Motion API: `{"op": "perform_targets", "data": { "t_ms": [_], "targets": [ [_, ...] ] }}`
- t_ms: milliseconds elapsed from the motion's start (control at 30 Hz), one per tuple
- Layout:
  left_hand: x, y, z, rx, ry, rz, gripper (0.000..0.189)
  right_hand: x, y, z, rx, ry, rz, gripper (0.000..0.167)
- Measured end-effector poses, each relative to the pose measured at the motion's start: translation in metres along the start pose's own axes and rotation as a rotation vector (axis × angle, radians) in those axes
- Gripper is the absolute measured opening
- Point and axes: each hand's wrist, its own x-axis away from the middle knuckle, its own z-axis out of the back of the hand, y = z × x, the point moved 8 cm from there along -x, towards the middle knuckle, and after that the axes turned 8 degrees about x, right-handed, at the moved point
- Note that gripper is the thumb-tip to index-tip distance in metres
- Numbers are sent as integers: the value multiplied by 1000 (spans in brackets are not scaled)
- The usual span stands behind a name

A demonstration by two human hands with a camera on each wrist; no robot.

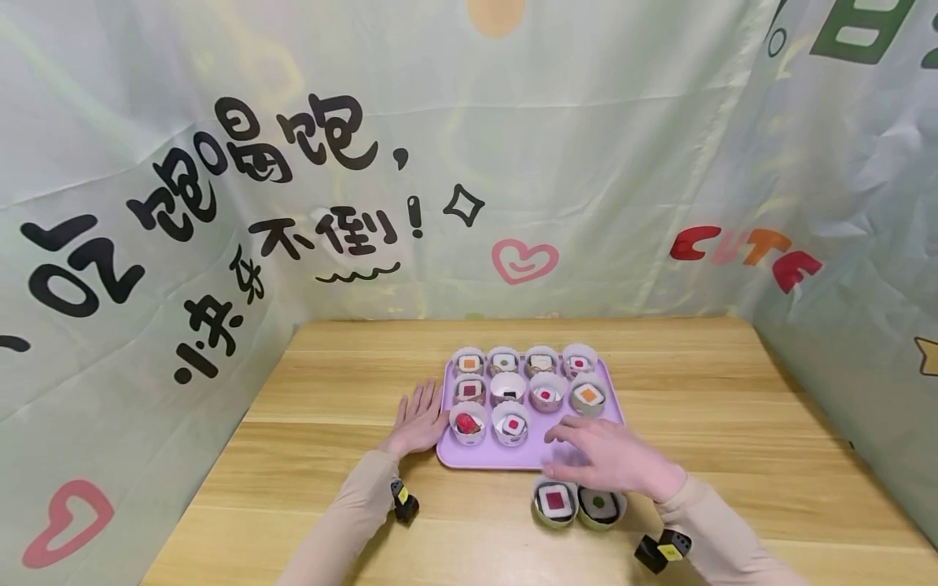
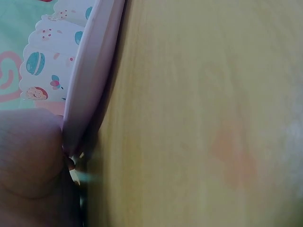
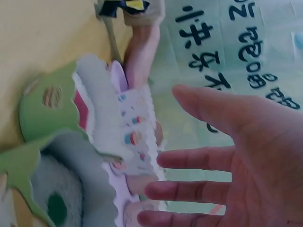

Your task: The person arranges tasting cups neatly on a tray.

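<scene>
A purple tray holds rows of printed paper cups with toy sushi pieces; one front cup contains a strawberry-like red piece. My left hand lies with straight fingers on the table against the tray's left edge. In the left wrist view, part of that hand is beside the tray rim. Over the tray's front right corner is my right hand, fingers spread and holding nothing. Just in front of the tray stand two green cups, one with a red-centred sushi, the other with a green-centred sushi.
The wooden table extends around the tray on all sides. A printed cloth hangs behind the table and along both sides. Each wrist wears a small black camera, such as the right wrist camera.
</scene>
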Motion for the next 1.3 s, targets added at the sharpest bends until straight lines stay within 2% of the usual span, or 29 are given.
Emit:
{"op": "perform_targets", "data": {
  "t_ms": [233, 367, 633, 967, 1300],
  "targets": [
    [2, 3, 1, 4, -5, 2, 64, -3, -17, -14, -38, -130, 56, 52],
    [4, 6, 3, 14, 6, -5, 64, -3, -24, -21, -22, -181, 78, 55],
    [4, 6, 4, 15, 11, -7, 64, -6, -32, -30, 14, -187, 108, 49],
    [3, 5, 4, 12, 9, -2, 64, -5, -41, -41, 47, -261, 95, 50],
    [3, 5, 3, 12, 10, -4, 64, -7, -47, -44, 97, -271, 103, 45]
  ]
}}
